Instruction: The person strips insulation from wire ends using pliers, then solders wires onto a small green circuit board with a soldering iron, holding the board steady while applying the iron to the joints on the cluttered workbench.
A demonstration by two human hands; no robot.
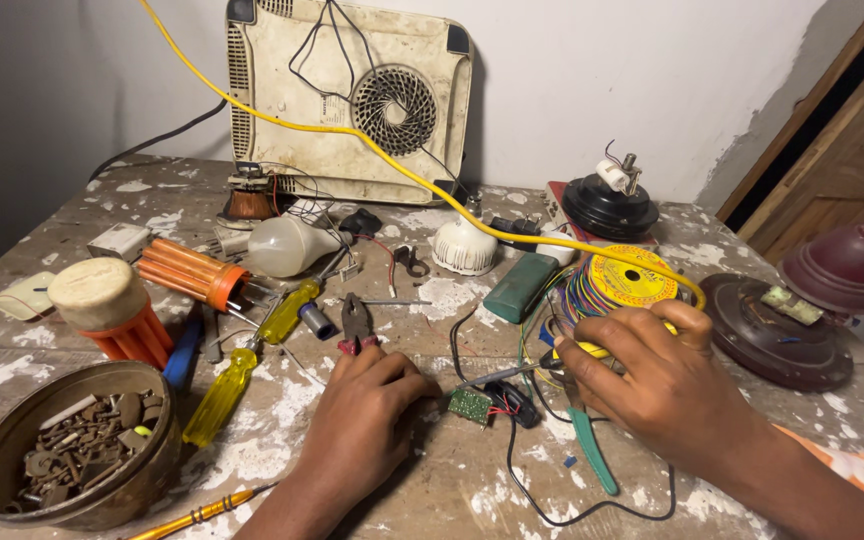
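Note:
My left hand (367, 415) rests on the paint-spattered table, fingers curled, beside a small green circuit board (471, 405) with red and black wires; whether it grips anything is hidden. Red-handled pliers (357, 325) lie just beyond its knuckles. My right hand (652, 375) grips a yellow-handled tool with a yellow cable (372, 150) running up and away, its metal tip (497, 377) pointing at the board. A teal-handled tool (590, 450) lies under that hand. A coil of coloured wire on a yellow spool (624, 280) sits just behind my right hand.
A round tin of rusty metal parts (72, 445) stands front left. Yellow screwdrivers (222, 390), orange tool holders (117, 310), a light bulb (287, 245), a white appliance base (352, 95) against the wall, and a dark red fan housing (782, 330) surround the work spot.

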